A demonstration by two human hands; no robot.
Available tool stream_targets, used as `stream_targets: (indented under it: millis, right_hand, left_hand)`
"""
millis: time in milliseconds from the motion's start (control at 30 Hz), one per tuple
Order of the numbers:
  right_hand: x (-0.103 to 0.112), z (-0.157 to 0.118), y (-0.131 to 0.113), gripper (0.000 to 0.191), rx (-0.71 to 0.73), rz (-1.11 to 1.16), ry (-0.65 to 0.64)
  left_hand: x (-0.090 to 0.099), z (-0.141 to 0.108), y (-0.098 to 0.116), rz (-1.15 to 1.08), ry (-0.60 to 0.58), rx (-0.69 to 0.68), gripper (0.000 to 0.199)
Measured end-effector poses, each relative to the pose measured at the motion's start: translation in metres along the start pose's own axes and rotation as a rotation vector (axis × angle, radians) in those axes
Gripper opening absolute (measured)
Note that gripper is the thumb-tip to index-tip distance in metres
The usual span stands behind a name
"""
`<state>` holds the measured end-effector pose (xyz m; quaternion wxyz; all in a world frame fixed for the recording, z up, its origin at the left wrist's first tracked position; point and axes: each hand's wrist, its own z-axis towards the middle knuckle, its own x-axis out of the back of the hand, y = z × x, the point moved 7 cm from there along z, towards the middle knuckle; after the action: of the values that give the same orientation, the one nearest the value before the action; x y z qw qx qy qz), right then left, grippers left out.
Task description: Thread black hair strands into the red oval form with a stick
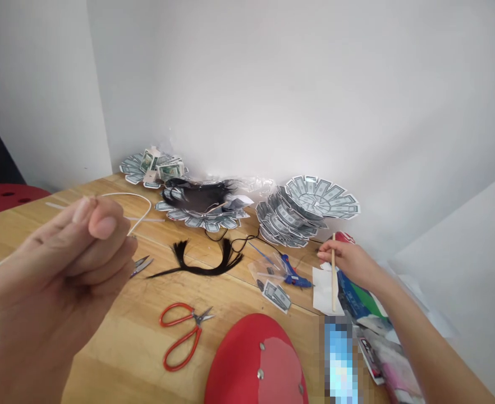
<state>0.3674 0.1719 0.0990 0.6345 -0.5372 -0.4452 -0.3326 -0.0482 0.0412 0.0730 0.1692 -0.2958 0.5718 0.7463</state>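
I am pinching my left thumb and index together in a curled left hand [70, 266], with a thin white cord [125, 194] looping out beside the fingertips and running back behind the fist. My right hand [351, 261], reaching forward, is closing its fingers on a slim wooden stick [334, 280], which is hanging over a piece of white paper [323, 286]. Below, a wooden table [121, 348] is stretching up to pale walls [273, 84], and a red seat [3, 201] is showing at the far left. Orange-handled scissors [197, 320] are lying open near a red domed object [234, 359] with metal studs. A blue glue gun [293, 273] is resting left of the paper, and a black bundle of strands [201, 271] is curving across the middle. Banknote-printed paper discs [289, 216] are standing stacked near the wall. My left fist is hiding part of some metal blades [141, 267], while my right forearm is crossing over plastic packages [367, 303]; a pixelated patch [340, 359] is covering whatever is lying below the paper
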Motion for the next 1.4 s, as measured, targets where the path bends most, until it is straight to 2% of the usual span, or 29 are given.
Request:
stream_targets:
  millis: [67,133,233,400,567,700,800,1000,1167,1333,1400]
  right_hand:
    - [-0.006,-0.002,-0.003,0.021,0.014,0.033,-0.032]
    - [-0.011,-0.004,-0.010,0.021,0.029,0.067,-0.051]
    - [-0.013,-0.005,-0.027,0.022,0.063,0.115,-0.064]
    - [-0.013,-0.013,-0.076,0.019,0.143,0.175,-0.085]
    - [-0.032,-0.023,-0.126,0.015,0.240,0.240,-0.126]
    - [-0.047,-0.026,-0.147,0.010,0.298,0.309,-0.160]
    - [-0.045,-0.023,-0.142,0.011,0.277,0.413,-0.119]
    - [-0.043,-0.016,-0.104,0.020,0.175,0.773,-0.063]
    - [-0.052,-0.016,-0.070,0.029,0.083,1.021,0.018]
    - [-0.065,-0.012,-0.035,0.016,0.006,1.127,0.079]
    - [-0.073,-0.009,-0.021,0.017,-0.028,1.136,0.083]
  left_hand:
    - [-0.012,0.002,0.001,0.035,-0.045,-0.057,0.030]
    - [-0.024,0.008,-0.008,0.111,-0.055,-0.045,0.029]
    - [-0.037,0.020,-0.035,0.172,-0.065,0.038,0.027]
    - [-0.050,0.032,-0.092,0.119,-0.060,0.100,0.034]
    - [-0.074,0.017,-0.147,-0.010,-0.168,0.240,0.033]
    - [-0.088,-0.001,-0.175,-0.065,-0.265,0.361,0.027]
    - [-0.088,-0.008,-0.187,-0.029,-0.313,0.468,0.028]
    - [-0.076,-0.005,-0.195,0.175,-0.372,0.594,0.027]
    - [-0.070,0.002,-0.196,0.339,-0.431,0.612,0.028]
    - [-0.062,0.010,-0.200,0.528,-0.502,0.592,0.028]
    - [-0.059,0.014,-0.203,0.610,-0.534,0.548,0.028]
